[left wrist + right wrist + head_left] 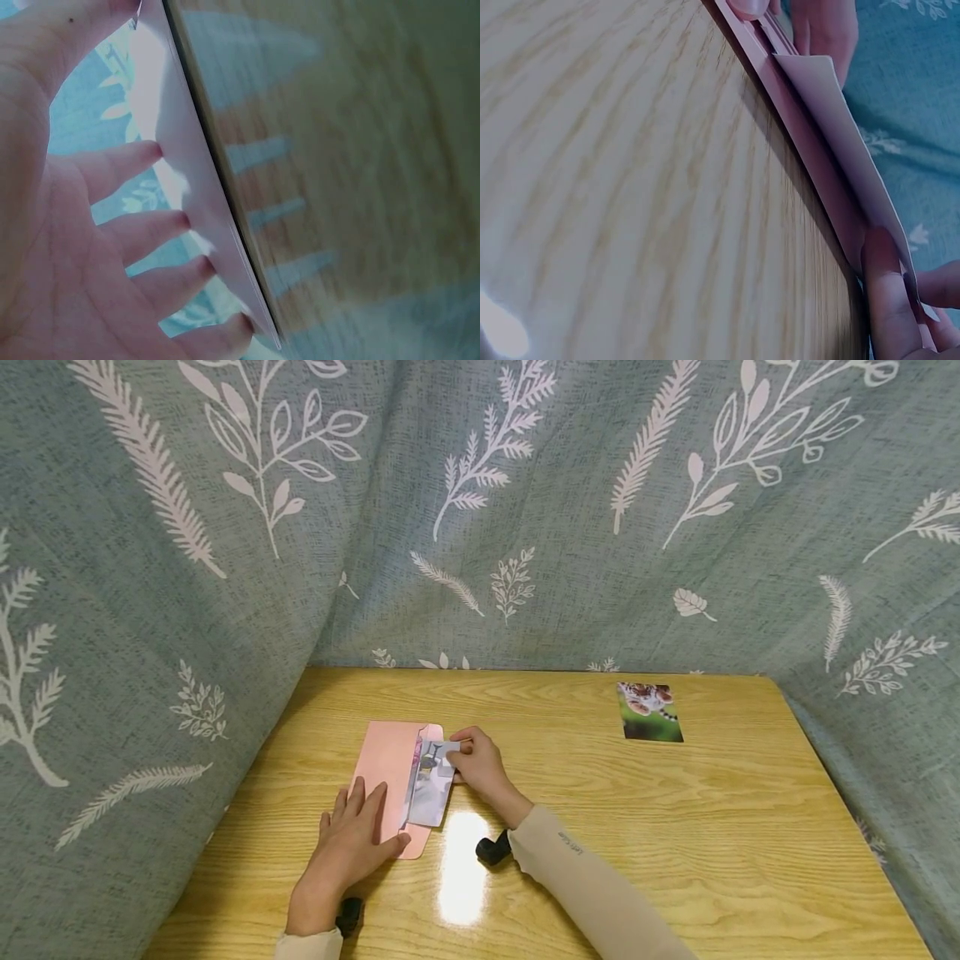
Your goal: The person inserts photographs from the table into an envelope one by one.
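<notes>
A pink envelope [381, 750] lies on the wooden table with its flap to the right. Partly inside its opening is a photo [431, 802] with a grey, pale picture; another picture edge shows beside it. My right hand [482, 768] pinches the photo's upper right corner between thumb and fingers. In the right wrist view the photo [832, 112] tilts up from the envelope flap [810, 157]. With spread fingers, my left hand [351, 839] presses on the envelope's lower part, the thumb near the opening. In the left wrist view its fingertips touch the envelope [195, 165].
A tiger photo [649, 712] lies at the back right of the wooden table [712, 835]. A grey-green curtain [555, 593] with white leaf prints hangs behind and at both sides. Light glares on the tabletop in front of the envelope.
</notes>
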Demonstrator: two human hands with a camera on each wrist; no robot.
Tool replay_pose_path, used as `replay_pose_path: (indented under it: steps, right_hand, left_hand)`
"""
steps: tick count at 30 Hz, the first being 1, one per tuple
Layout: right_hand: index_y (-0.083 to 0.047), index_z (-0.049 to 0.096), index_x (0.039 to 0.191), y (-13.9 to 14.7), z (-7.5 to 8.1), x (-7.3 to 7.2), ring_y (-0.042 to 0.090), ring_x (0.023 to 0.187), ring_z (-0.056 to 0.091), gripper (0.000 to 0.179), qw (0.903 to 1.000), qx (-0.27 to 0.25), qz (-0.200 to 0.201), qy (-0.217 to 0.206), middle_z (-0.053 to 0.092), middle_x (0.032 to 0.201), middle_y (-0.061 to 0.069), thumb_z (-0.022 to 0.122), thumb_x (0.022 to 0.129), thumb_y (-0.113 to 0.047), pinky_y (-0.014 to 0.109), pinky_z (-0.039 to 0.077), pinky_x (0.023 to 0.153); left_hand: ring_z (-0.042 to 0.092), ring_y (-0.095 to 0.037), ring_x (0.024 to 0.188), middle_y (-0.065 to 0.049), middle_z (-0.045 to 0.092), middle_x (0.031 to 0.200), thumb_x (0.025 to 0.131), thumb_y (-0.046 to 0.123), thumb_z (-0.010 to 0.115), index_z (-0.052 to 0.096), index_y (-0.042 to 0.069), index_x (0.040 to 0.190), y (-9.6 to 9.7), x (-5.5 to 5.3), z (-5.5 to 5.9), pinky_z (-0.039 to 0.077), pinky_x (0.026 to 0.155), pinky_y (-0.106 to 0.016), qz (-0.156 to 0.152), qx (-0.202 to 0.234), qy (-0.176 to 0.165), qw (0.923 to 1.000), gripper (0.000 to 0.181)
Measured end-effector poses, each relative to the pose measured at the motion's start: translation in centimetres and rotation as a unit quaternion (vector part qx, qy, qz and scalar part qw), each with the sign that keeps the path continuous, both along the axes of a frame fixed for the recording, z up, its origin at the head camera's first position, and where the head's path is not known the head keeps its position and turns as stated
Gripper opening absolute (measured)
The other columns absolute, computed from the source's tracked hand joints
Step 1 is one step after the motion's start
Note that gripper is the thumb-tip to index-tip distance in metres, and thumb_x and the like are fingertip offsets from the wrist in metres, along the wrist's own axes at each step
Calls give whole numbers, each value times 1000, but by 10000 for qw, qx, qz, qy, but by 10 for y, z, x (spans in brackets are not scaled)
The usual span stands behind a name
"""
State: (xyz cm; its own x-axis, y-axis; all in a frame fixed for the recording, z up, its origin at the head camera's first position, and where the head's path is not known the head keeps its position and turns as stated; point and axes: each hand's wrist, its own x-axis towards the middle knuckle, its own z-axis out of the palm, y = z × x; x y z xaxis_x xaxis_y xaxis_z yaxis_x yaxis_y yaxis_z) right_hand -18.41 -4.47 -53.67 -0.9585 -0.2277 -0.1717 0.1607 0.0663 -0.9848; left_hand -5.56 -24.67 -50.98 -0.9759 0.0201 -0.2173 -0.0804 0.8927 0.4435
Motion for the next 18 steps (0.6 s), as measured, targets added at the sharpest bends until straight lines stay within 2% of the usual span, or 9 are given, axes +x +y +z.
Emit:
replay_pose_path:
  steps: [8,18]
  right_hand:
    - [3,60,116,-7,1,0,14,61,57,24,9999,132,65,-26,50,86,7,64,92,5,26,55,50]
    - [1,61,113,-17,0,3,11,57,53,23,9992,309,122,205,49,84,4,65,91,5,26,54,48]
  left_hand:
    - [6,-57,144,-32,13,160,87,55,72,32,7,157,-1,0,-2,7,105,-78,-36,-31,61,10000,94]
    - [6,-56,144,-32,13,160,87,53,73,33,6,156,-1,0,-2,7,106,-78,-30,14,90,10000,93]
